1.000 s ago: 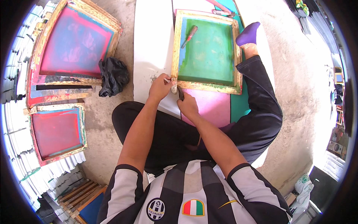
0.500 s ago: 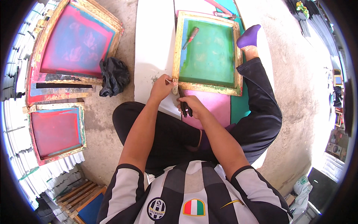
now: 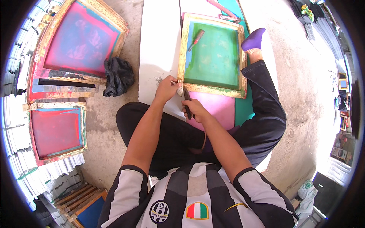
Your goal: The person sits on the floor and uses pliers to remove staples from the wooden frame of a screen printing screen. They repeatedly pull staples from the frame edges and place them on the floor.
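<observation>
A screen printing frame [image 3: 213, 89] with pale wooden bars and green mesh lies flat in front of me. My left hand [image 3: 166, 89] is closed at its near left corner, with thumb and fingertips pinched against the projecting wooden end. Just right of that corner, my right hand [image 3: 194, 108] grips dark-handled pliers [image 3: 187, 109]. The pliers' jaws point away from me at the frame's near bar; what they bite on is too small to tell. On the green mesh rests a screwdriver-like tool [image 3: 196, 40] with a red and dark handle.
Beneath the frame are white [image 3: 157, 45], pink [image 3: 213, 110] and teal boards. A utility knife [image 3: 229, 17] lies beyond it. My purple-socked foot [image 3: 254, 40] touches its right side. At left are a crumpled black bag [image 3: 118, 76] and more screen frames [image 3: 57, 131].
The pliers' handles, spread apart before, are now squeezed together in my right hand. My left hand stays at the frame's corner. The whole view has shifted slightly.
</observation>
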Demonstrator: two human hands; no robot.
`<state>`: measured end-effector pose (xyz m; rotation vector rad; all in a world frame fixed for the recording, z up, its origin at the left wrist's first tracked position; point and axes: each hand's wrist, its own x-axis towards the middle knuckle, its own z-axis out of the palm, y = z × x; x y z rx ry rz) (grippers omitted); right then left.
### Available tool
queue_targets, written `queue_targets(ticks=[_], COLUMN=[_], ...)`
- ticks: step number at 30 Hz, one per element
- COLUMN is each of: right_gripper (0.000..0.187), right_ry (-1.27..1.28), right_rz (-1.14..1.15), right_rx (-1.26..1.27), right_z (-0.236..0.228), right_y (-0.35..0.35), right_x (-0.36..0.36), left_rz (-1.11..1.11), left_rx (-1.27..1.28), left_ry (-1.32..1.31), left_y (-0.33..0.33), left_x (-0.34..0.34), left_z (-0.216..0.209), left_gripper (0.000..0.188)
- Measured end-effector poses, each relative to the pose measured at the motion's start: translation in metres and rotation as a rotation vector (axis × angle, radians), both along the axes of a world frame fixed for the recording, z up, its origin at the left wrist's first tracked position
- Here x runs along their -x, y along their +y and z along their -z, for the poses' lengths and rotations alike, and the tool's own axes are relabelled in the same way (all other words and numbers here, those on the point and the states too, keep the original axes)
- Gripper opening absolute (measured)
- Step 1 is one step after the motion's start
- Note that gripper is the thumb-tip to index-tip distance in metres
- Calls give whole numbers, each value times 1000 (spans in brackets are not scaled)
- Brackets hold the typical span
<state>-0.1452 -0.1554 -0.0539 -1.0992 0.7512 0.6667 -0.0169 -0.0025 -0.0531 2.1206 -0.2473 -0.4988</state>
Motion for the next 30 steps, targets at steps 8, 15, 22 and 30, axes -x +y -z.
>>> queue_targets(ticks=[8,15,22,30], right_gripper=[32,40,41,38], right_ry=[-26,11,-111,-407], right_rz=[-250,-427,-539,-458], right_rx=[640,986,1161,830], right_z=[-18,-41,-51,-57], right_y=[13,18,11,23], right_x=[-10,-11,-1,-27], left_rz=[16,20,8,53], left_rx=[-73,-52,23,121], left_ry=[27,8,27,595], left_y=[-1,-2,0,27], left_x=[-2,-3,-3,-25], left_z=[-1,-2,3,-66], left_gripper=[39,40,39,38])
